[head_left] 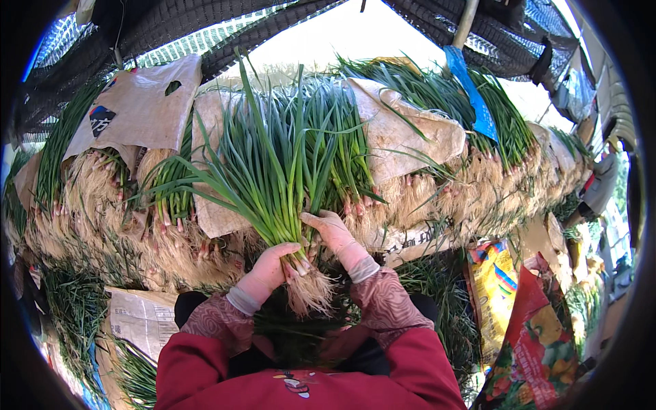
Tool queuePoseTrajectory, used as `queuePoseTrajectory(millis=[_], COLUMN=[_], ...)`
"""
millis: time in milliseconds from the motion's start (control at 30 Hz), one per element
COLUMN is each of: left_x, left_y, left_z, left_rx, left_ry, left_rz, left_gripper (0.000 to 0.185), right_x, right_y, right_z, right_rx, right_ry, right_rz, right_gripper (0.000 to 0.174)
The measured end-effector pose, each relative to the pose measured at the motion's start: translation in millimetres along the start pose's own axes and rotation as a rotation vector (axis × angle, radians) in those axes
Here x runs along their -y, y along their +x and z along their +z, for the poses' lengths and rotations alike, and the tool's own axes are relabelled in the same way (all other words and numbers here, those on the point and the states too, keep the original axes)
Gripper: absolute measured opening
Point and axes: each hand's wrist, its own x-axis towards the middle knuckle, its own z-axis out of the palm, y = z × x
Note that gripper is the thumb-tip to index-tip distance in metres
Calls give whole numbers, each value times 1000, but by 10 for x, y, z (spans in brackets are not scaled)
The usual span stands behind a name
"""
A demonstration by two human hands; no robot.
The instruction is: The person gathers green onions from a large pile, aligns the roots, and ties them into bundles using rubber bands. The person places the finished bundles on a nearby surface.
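Note:
A bunch of green garlic plants (271,205), with long leaves and pale hanging roots, stands upright between my hands. My left hand (265,274), in a pinkish glove, closes round the stems just above the roots. My right hand (335,236), gloved likewise, grips the bunch from the right side, a little higher; its fingertips are partly behind the stems. Behind the bunch, more green garlic (348,169) lies piled with its roots towards me.
A long heap with hanging roots (441,200) spans the view, partly under woven sacks (410,128). Printed sacks (497,297) stand at right; a paper-like sack (143,320) and loose leaves (74,297) lie lower left. Another person (602,179) is at far right.

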Motion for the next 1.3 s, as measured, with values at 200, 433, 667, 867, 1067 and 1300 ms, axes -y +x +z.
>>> queuePoseTrajectory(millis=[200, 433, 667, 867, 1067, 1300], left_x=[90, -502, -678, -505, -330, -196], left_y=[16, -322, -344, -194, -197, -281], left_z=[-87, 54, 49, 94, -4, -161], left_rx=[-166, -67, -3, 63, 124, 50], left_ry=[90, 201, -25, -98, -98, -86], left_rz=[87, 268, 352, 233, 125, 98], left_gripper=[31, 36, 34, 44, 43, 39], right_x=[-662, -744, -9, 338, -69, 21], right_y=[-86, -663, -508, -128, -725, -160], right_z=[268, -173, -451, -524, 183, 116], right_rx=[-110, -181, -362, -576, -263, 300], right_ry=[919, 688, -1049, -915, -1039, 375], right_rz=[5, -38, -251, -417, -775, 59], right_gripper=[23, 22, 40, 26, 13, 45])
